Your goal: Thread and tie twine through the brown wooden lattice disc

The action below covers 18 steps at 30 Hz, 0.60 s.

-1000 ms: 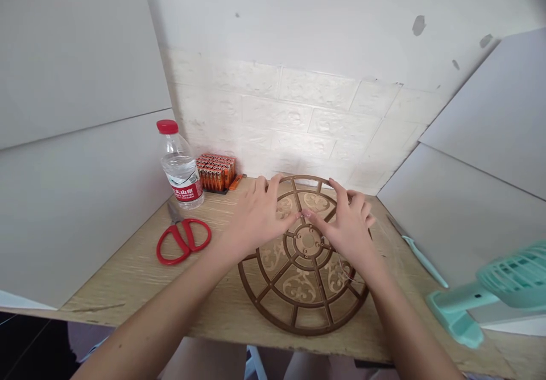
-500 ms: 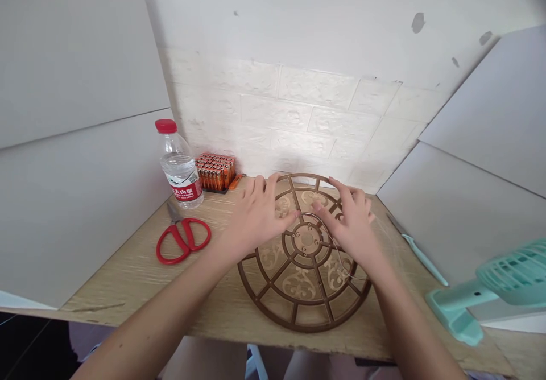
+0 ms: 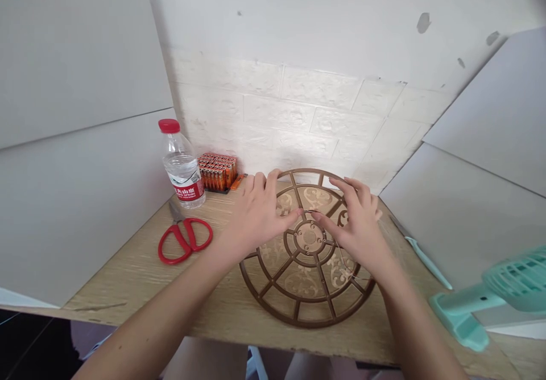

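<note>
A round brown lattice frame (image 3: 273,283) with scroll patterns sits on the wooden table, a pale disc at its hub. My left hand (image 3: 260,209) is closed over its far left part, fingers bent at the rim and thumb reaching in to the inner ring. Opposite, my right hand (image 3: 358,221) grips the frame's far right part, fingers over the outer ring. Its thumb lies against a thin wire (image 3: 336,244) that starts between both thumbs, curves down under the right hand and trails right. Fingertips behind the rim are hidden.
To the left lie red-handled scissors (image 3: 185,240), with a water bottle (image 3: 183,175) behind them. Orange batteries (image 3: 217,172) stand packed by the wall. On the right are a knife (image 3: 426,257) and a mint-green fan (image 3: 464,306). White panels (image 3: 85,198) flank the table.
My right thumb and fingers have shifted slightly outward, and the wire between the thumbs now lies flatter. The left hand keeps its place on the frame. The whole view has shifted slightly.
</note>
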Available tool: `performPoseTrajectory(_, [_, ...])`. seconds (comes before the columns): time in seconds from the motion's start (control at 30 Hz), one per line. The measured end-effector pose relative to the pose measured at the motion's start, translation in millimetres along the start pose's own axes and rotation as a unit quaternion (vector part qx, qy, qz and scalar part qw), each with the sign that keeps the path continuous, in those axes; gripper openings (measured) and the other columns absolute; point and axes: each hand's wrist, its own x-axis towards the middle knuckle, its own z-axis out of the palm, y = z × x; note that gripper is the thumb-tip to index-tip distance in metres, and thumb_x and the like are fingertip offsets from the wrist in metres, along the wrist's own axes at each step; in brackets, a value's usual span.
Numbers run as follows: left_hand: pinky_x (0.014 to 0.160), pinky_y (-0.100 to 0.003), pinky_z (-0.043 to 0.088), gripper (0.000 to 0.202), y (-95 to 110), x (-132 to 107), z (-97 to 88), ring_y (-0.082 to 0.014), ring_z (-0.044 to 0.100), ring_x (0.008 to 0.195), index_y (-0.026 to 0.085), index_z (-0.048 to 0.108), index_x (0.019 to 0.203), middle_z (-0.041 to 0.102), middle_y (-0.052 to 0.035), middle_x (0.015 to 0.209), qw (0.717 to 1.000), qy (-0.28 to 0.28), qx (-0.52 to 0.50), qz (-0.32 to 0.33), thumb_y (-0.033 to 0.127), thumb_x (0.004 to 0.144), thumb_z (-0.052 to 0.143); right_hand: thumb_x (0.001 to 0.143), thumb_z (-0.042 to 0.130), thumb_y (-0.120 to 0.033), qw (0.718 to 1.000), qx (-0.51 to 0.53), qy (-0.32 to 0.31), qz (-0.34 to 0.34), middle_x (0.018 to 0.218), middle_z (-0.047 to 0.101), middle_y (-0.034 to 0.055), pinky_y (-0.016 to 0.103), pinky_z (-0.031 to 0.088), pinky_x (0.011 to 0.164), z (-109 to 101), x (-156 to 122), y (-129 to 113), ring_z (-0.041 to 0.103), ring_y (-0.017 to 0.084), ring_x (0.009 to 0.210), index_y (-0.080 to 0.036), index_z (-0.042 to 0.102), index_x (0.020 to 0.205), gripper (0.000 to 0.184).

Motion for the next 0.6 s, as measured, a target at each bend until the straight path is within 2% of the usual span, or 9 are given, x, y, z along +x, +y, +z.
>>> performPoseTrajectory(0.6, [0.095,-0.045,0.036,0.081,-1.5,0.7,2.2,-0.0300,0.041,0.103,0.011,0.039,0.134,0.048,-0.0140,0.108,1.000,0.012,0.014,0.009,0.068,0.078,0.046,0.078,0.054,-0.062,1.000,-0.008,0.009,0.014,0.137,0.035,0.0068,0.055,0.033,0.092,2.0,-1.4,-0.7,0.035,0.033,0.118,-0.038,0.039,0.131,0.060])
